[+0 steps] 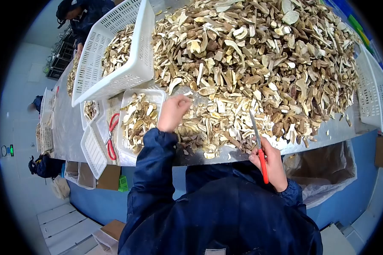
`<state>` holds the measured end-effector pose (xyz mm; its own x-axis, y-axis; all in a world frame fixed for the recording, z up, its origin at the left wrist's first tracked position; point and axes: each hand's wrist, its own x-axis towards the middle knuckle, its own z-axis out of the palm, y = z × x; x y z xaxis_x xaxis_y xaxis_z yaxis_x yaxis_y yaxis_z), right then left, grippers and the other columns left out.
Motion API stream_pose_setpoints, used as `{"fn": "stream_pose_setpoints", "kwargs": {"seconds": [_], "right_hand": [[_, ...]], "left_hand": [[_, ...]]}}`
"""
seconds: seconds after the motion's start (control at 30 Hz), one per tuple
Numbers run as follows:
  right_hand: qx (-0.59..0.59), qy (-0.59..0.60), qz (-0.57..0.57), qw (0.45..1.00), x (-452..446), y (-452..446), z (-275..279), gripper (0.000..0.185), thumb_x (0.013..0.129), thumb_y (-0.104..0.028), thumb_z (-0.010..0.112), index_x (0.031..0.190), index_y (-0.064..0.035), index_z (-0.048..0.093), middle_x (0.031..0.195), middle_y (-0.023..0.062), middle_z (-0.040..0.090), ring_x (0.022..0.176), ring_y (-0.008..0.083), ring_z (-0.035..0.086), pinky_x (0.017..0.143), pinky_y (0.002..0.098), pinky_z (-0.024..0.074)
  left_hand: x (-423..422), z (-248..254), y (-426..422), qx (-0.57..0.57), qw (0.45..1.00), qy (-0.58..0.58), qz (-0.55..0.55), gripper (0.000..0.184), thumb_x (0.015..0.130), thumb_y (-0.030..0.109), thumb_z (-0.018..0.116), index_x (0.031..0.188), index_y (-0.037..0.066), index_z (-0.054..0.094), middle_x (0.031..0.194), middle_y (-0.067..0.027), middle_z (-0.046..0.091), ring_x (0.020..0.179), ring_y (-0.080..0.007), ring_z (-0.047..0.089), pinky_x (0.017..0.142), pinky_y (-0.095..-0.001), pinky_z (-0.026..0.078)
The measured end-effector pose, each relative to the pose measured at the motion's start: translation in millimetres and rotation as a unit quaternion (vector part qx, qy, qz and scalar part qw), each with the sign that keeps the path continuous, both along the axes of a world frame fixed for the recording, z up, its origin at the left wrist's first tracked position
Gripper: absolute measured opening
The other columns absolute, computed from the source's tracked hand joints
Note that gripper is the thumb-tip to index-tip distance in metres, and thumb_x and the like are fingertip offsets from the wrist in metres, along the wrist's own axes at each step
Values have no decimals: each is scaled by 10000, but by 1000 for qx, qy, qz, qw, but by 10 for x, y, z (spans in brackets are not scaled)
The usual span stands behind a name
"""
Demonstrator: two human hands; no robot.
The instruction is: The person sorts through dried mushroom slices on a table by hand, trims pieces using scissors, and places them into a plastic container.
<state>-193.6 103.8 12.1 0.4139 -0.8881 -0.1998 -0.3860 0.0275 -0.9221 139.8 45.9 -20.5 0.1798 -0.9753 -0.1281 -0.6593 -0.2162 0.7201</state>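
At metal surface (pixel 67 127), facing heaped mushroom slices (pixel 259 63), probably light and brittle, best pinched mid-length. Clamping red-handled cutting tool (pixel 263 163) in fingers of right hand (pixel 274 169); curling left hand's (pixel 172 114) fingers together beside plastic tray (pixel 144 90).

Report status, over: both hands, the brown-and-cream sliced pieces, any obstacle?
Right hand: gripping red-handled metal scissors. Left hand: fingers curled, contents unclear. Sliced pieces: heaped on grey metal table. Between hands: only loose pieces.
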Motion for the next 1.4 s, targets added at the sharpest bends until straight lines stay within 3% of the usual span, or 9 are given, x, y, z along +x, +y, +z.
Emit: {"fn": "stream_pose_setpoints", "kwargs": {"seconds": [0.27,0.37,0.53,0.63,0.7,0.8,1.27,1.37,1.4], "right_hand": [[-13,4,-6,1000,13,11,33,544,805,-200,742,1238,8,487,725,110,609,669,221,632,657,306,489],[-16,0,-9,1000,-2,14,29,551,804,-215,742,1241,4,487,720,112,611,669,233,633,659,306,488],[-14,-3,-8,1000,-7,-24,10,549,808,-218,737,1247,-10,481,708,105,608,654,249,626,651,309,485],[-12,8,9,1000,-9,-44,26,539,811,-218,733,1248,-26,482,703,107,603,649,265,626,638,313,481],[-13,13,3,1000,-10,-29,48,530,813,-219,731,1245,-32,487,697,109,599,644,270,623,633,316,478],[-18,11,-6,1000,-10,2,43,523,814,-221,731,1238,-32,492,692,112,596,641,271,620,630,318,476],[-13,15,3,1000,-4,3,61,523,802,-229,743,1219,-25,500,719,120,622,675,273,645,647,321,489],[-21,5,-14,1000,-64,17,43,526,798,-224,748,1214,-18,501,721,124,625,676,271,650,643,322,492],[-17,4,-19,1000,-74,11,27,529,797,-222,749,1215,-15,499,720,125,624,673,269,650,641,322,492]], "left_hand": [[142,-288,-380,-60,990,-103,-81,132,763,98,678,830,-1,623,743,-61,582,697,-199,553,646,-312,445],[175,-221,-350,-21,992,125,-26,118,831,121,645,856,9,620,751,-34,593,673,-135,525,590,-266,424],[110,11,-271,100,737,667,49,87,916,92,542,996,61,560,777,25,552,519,-20,309,458,-158,259],[7,10,-355,114,826,552,-19,73,918,98,547,982,62,550,730,42,495,539,-4,315,470,-136,266],[-204,37,-372,45,964,260,-19,145,861,127,622,976,51,576,663,30,449,546,-47,382,489,-209,322],[-362,-32,-424,-101,990,-75,-66,268,772,176,711,977,47,597,651,-67,492,576,-178,503,545,-337,402],[-270,7,-304,-94,974,-154,-140,212,809,238,664,811,42,586,796,-128,615,760,-321,596,667,-405,459],[-23,346,-236,214,949,-56,-223,260,767,237,709,952,64,654,679,-114,532,633,-246,521,592,-332,415],[-21,334,-233,156,961,-62,-219,259,772,226,701,975,71,657,683,-110,533,625,-239,513,591,-326,415]]}}
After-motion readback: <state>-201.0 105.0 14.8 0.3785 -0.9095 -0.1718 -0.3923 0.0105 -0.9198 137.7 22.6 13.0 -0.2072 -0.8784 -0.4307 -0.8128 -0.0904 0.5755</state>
